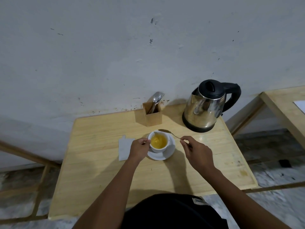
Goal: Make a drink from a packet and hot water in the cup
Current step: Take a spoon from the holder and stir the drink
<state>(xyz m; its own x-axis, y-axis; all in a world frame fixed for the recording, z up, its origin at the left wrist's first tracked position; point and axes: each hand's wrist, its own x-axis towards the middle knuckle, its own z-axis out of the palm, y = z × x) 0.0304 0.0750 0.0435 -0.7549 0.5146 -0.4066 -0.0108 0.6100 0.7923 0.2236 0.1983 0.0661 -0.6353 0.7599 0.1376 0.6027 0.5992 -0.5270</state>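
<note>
A white cup [158, 149] holding yellow liquid stands on a white saucer [166, 154] in the middle of the wooden table. My left hand [139, 148] grips the cup at its left side, by the handle. My right hand [195, 151] pinches the handle of a metal spoon [166, 131], whose bowl hangs just above the cup's far rim, outside the liquid. A torn white packet [124, 147] lies flat on the table left of the cup, partly under my left hand.
A steel kettle with a black lid and handle [205, 106] stands on its base at the back right. A wooden holder with cutlery [152, 114] stands behind the cup. A second wooden table [283, 103] stands to the right.
</note>
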